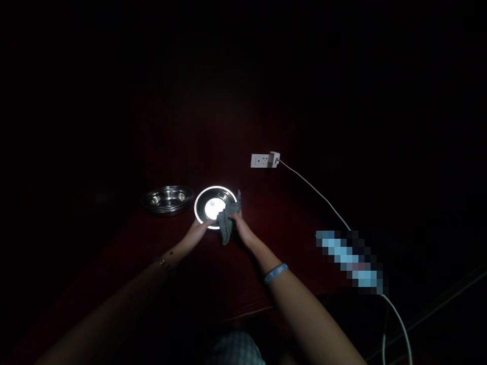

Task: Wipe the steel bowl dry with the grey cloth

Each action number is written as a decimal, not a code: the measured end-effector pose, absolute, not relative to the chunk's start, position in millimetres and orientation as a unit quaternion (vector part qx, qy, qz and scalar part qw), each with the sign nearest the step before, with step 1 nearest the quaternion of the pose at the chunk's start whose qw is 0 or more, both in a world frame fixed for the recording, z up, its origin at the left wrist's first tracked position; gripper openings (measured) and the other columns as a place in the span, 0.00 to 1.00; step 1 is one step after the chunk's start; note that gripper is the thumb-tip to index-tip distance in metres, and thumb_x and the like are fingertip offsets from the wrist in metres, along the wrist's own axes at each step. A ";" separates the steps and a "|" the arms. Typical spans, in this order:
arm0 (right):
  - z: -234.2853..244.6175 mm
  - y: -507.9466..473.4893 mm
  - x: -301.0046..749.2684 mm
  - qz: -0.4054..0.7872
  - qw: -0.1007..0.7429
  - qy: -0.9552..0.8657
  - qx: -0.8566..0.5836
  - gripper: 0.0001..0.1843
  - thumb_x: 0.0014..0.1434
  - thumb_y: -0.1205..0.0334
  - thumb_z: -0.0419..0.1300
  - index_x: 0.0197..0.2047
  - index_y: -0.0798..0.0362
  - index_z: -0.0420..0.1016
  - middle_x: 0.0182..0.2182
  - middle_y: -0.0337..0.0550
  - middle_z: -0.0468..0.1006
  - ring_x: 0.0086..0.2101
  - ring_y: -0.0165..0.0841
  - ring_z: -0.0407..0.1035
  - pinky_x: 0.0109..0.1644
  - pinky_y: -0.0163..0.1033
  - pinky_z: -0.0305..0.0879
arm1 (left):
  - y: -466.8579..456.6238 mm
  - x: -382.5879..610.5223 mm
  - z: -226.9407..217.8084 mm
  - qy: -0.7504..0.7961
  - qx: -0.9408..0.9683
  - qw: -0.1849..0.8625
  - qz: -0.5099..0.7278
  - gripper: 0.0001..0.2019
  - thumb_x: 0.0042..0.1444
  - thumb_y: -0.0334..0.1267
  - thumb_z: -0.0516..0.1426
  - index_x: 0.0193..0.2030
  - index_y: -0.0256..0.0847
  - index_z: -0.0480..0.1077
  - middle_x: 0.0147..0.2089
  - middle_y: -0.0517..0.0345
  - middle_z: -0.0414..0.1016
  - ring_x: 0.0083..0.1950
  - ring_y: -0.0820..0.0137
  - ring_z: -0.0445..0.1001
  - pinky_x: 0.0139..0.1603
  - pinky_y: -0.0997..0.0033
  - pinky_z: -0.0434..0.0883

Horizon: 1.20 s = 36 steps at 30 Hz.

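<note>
Left hand: curled fingers are closed over the near rim of the bowl, which appears gripped.
Right hand: a bunched grey cloth is grasped and pressed against the bowl's right side.
Shallow stainless steel bowl: it is held directly ahead of both hands. It is judged light and stiff, its polished surface likely slippery; the rolled rim offers the surest hold.
Cloth: it is soft, limp and coarse-textured.
Surroundings: a second steel bowl is placed left of the hands on a dark red wooden table. A white power strip is seen farther ahead, with a white cable trailing right.
</note>
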State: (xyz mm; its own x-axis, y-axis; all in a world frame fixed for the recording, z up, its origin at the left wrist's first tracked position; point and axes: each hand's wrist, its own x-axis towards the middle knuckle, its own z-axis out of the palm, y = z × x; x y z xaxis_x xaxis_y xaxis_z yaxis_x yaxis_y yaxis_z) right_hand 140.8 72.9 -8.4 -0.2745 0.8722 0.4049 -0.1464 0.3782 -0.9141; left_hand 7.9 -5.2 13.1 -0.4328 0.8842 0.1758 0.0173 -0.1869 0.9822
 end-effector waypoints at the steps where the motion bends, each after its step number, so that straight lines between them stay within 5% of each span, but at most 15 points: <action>1: -9.1 73.2 140.8 0.509 0.512 -0.627 -0.292 0.23 0.54 0.57 0.60 0.54 0.46 0.70 0.43 0.41 0.80 0.48 0.43 0.75 0.55 0.55 0.71 | -5.4 7.9 14.0 0.543 0.415 0.334 0.649 0.24 0.46 0.38 0.64 0.52 0.35 0.72 0.54 0.45 0.79 0.61 0.54 0.73 0.68 0.50 0.62; 7: -3.7 58.7 146.8 0.553 0.498 -0.610 -0.272 0.30 0.49 0.57 0.66 0.55 0.50 0.65 0.45 0.44 0.79 0.49 0.40 0.74 0.60 0.52 0.68 | -6.2 5.4 18.8 0.553 0.428 0.308 0.645 0.23 0.45 0.33 0.61 0.51 0.36 0.72 0.54 0.46 0.79 0.61 0.54 0.73 0.66 0.52 0.64; 13: 3.4 47.6 147.7 0.645 0.460 -0.542 -0.281 0.34 0.46 0.57 0.69 0.54 0.45 0.60 0.43 0.40 0.79 0.34 0.34 0.77 0.32 0.41 0.78 | 0.5 0.3 12.1 0.542 0.443 0.275 0.659 0.24 0.45 0.34 0.59 0.52 0.37 0.71 0.56 0.48 0.78 0.60 0.57 0.73 0.66 0.56 0.65; 23: -4.7 61.4 142.4 0.574 0.518 -0.540 -0.332 0.24 0.49 0.54 0.66 0.48 0.49 0.67 0.30 0.36 0.78 0.19 0.28 0.69 0.18 0.33 0.68 | 4.5 1.3 3.1 0.534 0.503 0.261 0.628 0.30 0.45 0.34 0.60 0.58 0.39 0.68 0.57 0.49 0.77 0.62 0.58 0.71 0.67 0.59 0.63; 26: -1.6 60.6 147.9 0.505 0.524 -0.572 -0.379 0.20 0.53 0.52 0.63 0.47 0.50 0.70 0.33 0.40 0.79 0.21 0.31 0.71 0.23 0.38 0.72 | 4.7 3.3 3.8 0.541 0.497 0.268 0.623 0.28 0.43 0.32 0.58 0.55 0.38 0.69 0.55 0.48 0.78 0.61 0.57 0.72 0.66 0.57 0.63; 30: 6.8 56.1 159.9 0.353 0.562 -0.636 -0.393 0.15 0.56 0.55 0.60 0.46 0.51 0.73 0.38 0.46 0.81 0.37 0.38 0.76 0.46 0.45 0.74 | 3.8 4.9 5.5 0.553 0.489 0.293 0.608 0.24 0.41 0.31 0.57 0.50 0.36 0.71 0.52 0.47 0.79 0.58 0.55 0.74 0.65 0.54 0.65; 36: 12.5 53.3 168.1 0.296 0.565 -0.672 -0.375 0.14 0.59 0.55 0.58 0.47 0.51 0.74 0.39 0.47 0.81 0.39 0.39 0.76 0.47 0.43 0.71 | -0.5 2.8 9.8 0.548 0.500 0.326 0.586 0.29 0.40 0.29 0.58 0.54 0.40 0.70 0.48 0.51 0.81 0.53 0.55 0.77 0.58 0.54 0.73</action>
State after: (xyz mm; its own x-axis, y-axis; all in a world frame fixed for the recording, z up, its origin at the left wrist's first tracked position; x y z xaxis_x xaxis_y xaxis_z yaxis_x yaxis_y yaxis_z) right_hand 168.1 53.3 12.5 -0.0794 0.8395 0.5375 0.1702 0.5427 -0.8225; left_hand 2.8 -0.5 9.8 -0.2874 0.9303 0.2279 0.1651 -0.1862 0.9685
